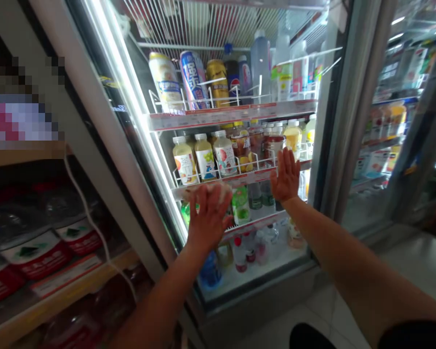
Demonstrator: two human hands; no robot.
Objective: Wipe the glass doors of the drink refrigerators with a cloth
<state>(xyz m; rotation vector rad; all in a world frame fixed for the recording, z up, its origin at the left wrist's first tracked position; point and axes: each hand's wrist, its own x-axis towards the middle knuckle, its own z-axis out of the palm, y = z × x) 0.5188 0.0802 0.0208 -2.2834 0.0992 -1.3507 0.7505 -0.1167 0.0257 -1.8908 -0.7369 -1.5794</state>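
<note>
My left hand (208,213) is raised before the lit drinks fridge, its fingers over a pale crumpled cloth (223,190). Cloth and fingertips lie level with the middle shelf's front edge, and the fingers hide part of it. To the right, my right hand (286,175) is held up flat with its fingers stretched out and nothing in it. It appears to rest against the fridge's glass door, though the contact is hard to make out. Behind the hands stand juice bottles (225,154) on the middle shelf and green-labelled bottles (241,205) below.
Tall cans (193,80) and clear bottles (259,60) fill the upper shelf. A metal door frame (343,111) runs up the right side, beside a second fridge (381,131). At left, a rack holds red-labelled bottle packs (39,257), with a white cable (90,213) hanging in front.
</note>
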